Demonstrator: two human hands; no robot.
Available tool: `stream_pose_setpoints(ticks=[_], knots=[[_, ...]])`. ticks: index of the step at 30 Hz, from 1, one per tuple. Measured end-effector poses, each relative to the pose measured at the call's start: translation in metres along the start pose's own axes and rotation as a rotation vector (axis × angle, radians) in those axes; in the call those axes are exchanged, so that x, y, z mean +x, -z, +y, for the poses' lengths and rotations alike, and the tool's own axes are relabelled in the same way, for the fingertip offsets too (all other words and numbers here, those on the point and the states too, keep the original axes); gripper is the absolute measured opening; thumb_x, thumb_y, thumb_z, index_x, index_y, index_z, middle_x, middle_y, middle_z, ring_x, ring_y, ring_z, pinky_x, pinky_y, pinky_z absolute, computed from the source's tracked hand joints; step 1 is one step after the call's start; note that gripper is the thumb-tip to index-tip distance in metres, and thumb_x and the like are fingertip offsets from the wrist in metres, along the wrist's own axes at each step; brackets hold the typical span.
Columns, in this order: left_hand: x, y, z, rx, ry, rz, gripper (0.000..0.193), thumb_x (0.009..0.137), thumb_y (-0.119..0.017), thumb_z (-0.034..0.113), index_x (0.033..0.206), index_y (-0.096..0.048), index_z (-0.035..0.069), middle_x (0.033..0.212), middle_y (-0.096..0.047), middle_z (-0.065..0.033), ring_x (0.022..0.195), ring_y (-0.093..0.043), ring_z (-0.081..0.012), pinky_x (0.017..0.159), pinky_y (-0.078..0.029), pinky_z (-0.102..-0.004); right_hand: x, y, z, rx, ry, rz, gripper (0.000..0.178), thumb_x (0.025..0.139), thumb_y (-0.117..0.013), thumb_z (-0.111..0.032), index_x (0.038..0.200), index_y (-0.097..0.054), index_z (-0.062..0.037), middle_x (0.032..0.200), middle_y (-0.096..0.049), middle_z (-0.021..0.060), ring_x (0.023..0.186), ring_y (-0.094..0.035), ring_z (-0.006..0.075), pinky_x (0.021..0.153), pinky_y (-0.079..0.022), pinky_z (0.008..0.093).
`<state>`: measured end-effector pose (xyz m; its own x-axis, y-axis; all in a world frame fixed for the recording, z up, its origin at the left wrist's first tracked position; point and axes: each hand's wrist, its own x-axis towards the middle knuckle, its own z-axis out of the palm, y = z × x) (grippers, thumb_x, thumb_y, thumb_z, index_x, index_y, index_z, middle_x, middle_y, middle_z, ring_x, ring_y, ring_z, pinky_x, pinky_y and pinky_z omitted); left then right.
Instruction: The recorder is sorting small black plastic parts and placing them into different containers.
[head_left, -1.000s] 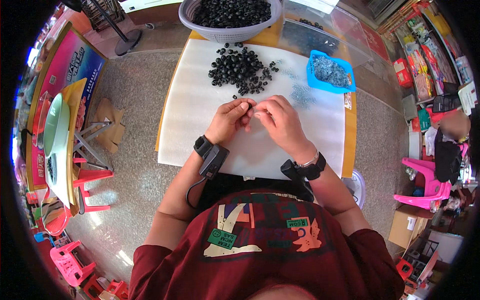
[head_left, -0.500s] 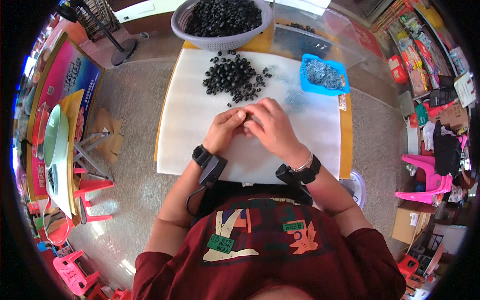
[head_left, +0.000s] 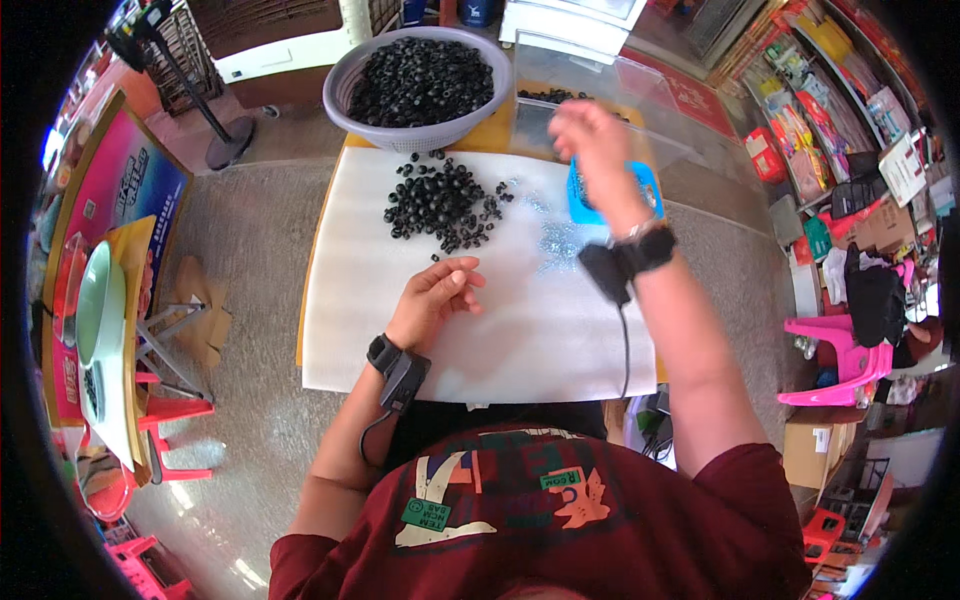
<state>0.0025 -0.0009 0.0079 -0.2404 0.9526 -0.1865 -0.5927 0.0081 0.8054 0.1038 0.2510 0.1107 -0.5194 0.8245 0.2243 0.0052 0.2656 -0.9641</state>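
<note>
Holding black beads [head_left: 422,82], the grey basket [head_left: 432,136] stands near the blue container [head_left: 649,187].

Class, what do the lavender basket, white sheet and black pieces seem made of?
Lavender basket: probably plastic, satin, given its evenly perforated wall. White sheet: perhaps foam, matte, judging by its soft-looking, dull surface. Black pieces: maybe plastic or rubber, slightly glossy from small highlights; which is unclear.

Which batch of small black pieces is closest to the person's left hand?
The loose pile on the white sheet, just beyond the left hand. The heap in the lavender basket lies farther off.
</note>
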Motion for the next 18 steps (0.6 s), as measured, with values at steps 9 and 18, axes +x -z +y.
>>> stream_pose_setpoints(ticks=[9,18], knots=[[0.000,0.002,0.001,-0.085,0.026,-0.008,0.030,0.096,-0.050,0.016,0.119,-0.054,-0.003,0.098,-0.060,-0.0076,0.079,-0.057,-0.0129,0.078,-0.052,-0.0314,-0.019,-0.020,0.020,-0.326,0.134,-0.067,0.016,0.081,-0.066,-0.011,0.094,-0.065,-0.0024,0.079,-0.066,0.0055,0.069,-0.059,0.0135,0.067,-0.048,0.0279],[0.004,0.008,-0.002,-0.109,0.015,-0.037,0.030,0.097,-0.049,0.016,0.120,-0.052,-0.003,0.097,-0.060,-0.0075,0.078,-0.058,-0.0129,0.077,-0.053,-0.0316,-0.051,-0.100,0.062,-0.663,0.580,-0.437,0.029,0.075,-0.061,-0.004,0.105,-0.064,-0.0050,0.103,-0.056,0.0123,0.098,-0.054,0.0295,0.086,-0.046,0.0387]])
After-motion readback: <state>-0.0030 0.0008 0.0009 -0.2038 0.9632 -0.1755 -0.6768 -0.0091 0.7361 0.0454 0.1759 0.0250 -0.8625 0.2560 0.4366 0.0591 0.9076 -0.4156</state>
